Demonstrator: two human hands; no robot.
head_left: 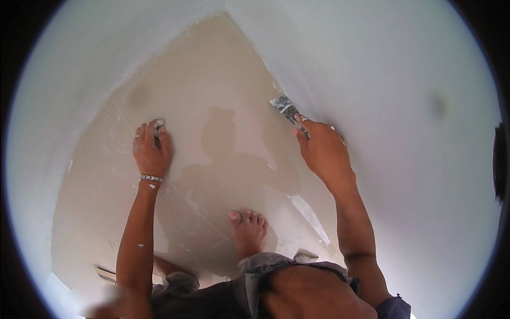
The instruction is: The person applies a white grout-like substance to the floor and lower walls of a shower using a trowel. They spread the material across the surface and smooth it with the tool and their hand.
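Between the left hand (152, 148) and the right hand (325, 149), a broad stretch of tan floor (218, 69) lay open, narrowing ahead to the corner where the left wall (101, 58) and right wall (382, 80) closed off the way. The putty knife (287, 109) in the right hand jutted into that stretch, its blade near the right wall's foot, leaving little room there. Nearer the body, a bare foot (249, 232) blocked the middle, while more floor offered passage left of the left hand.
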